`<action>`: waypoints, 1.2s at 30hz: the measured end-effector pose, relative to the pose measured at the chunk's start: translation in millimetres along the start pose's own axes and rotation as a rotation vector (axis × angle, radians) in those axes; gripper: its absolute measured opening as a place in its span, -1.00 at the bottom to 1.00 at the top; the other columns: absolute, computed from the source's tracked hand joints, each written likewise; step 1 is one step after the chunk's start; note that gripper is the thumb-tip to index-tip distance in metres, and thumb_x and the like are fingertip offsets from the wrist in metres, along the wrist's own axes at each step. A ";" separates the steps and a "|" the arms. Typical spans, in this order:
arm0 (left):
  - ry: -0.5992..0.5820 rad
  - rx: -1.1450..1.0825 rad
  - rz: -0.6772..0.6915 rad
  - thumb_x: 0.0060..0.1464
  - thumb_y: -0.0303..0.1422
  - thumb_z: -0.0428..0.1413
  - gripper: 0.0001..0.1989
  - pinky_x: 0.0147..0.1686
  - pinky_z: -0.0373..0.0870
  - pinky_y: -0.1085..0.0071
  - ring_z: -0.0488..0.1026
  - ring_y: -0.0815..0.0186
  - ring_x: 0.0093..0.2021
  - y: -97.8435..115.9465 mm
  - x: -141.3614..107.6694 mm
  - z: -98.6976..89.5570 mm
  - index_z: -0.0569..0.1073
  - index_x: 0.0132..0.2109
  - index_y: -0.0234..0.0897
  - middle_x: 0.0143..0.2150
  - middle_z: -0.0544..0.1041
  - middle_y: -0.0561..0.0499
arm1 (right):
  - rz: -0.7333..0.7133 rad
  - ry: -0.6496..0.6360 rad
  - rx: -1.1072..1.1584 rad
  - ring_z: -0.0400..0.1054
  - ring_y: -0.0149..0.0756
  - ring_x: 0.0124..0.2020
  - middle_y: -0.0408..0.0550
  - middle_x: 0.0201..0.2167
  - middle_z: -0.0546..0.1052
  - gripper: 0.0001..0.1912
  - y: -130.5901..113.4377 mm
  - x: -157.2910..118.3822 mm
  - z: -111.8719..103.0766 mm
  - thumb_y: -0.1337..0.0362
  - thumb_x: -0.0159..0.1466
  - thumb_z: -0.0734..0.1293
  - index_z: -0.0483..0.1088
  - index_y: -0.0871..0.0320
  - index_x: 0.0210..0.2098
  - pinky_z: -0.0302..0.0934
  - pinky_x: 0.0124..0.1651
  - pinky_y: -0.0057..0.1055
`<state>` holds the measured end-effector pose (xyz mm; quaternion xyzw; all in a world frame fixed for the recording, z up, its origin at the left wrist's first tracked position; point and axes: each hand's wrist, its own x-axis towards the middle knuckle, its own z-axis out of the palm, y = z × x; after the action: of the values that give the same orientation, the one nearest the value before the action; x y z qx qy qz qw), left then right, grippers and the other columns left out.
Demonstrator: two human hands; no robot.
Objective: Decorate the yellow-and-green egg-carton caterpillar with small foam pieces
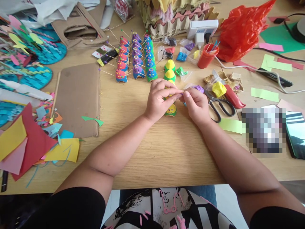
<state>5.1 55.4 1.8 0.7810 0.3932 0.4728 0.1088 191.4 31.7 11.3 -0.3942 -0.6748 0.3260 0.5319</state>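
My left hand and my right hand meet above the table, fingertips pinched together. Between them shows a tiny bit of purple modelling clay, mostly hidden by the fingers. Under and behind the hands runs a row of egg-carton cups coated in yellow and green clay. The nearest yellow-and-green cup bears a smiling face; the far one is in plain view, while the middle ones are partly covered by my left hand. Beside my right hand lies a bag of purple clay.
Finished-looking rows of red, purple and blue cups with thin sticks stand behind. Black-handled scissors lie right, below yellow clay. A red cup holds small tools. Cardboard and paper scraps lie left; a phone lies right.
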 end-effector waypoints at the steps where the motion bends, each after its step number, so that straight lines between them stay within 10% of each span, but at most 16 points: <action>1: 0.006 0.004 0.002 0.39 0.00 0.19 -0.70 0.27 0.44 0.09 0.49 0.21 0.09 -0.5 0.1 0.1 0.74 -0.06 -0.02 -0.10 0.63 0.01 | 0.000 -0.002 0.004 0.31 -0.36 -0.40 -0.12 -0.45 0.46 -0.43 0.0 0.1 0.0 -0.23 0.46 0.30 0.43 0.09 -0.42 0.27 -0.22 -0.28; 11: 0.027 0.020 0.022 0.42 0.01 0.14 -0.65 0.23 0.47 0.11 0.51 0.21 0.08 0.7 0.2 -0.4 0.73 -0.12 -0.02 -0.13 0.65 0.01 | 0.038 -0.008 0.029 0.24 -0.38 -0.42 -0.14 -0.44 0.46 -0.48 -1.1 -0.7 1.1 -0.23 0.43 0.35 0.43 0.09 -0.36 0.16 -0.32 -0.34; 18: 0.028 -0.064 0.039 0.38 0.04 0.19 -0.59 0.29 0.45 0.17 0.52 0.22 0.15 0.6 -1.3 -1.0 0.64 0.18 -0.04 0.04 0.66 -0.01 | 0.019 0.043 0.070 0.29 -0.40 -0.40 -0.16 -0.46 0.45 -0.49 1.3 -0.7 0.3 -0.18 0.46 0.35 0.43 0.11 -0.38 0.22 -0.26 -0.36; 36: 0.104 -0.042 0.092 0.37 -0.05 0.24 -0.76 0.20 0.48 0.19 0.52 0.28 0.06 0.6 -1.1 2.2 0.73 -0.08 -0.03 -0.11 0.65 0.06 | 0.035 0.006 0.029 0.24 -0.39 -0.42 -0.16 -0.47 0.42 -0.46 -2.1 -1.2 -0.5 -0.21 0.45 0.34 0.43 0.11 -0.40 0.17 -0.28 -0.33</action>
<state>6.9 54.7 0.3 0.7703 0.3520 0.5253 0.0828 191.6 29.7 12.7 -0.3991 -0.6615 0.3439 0.5337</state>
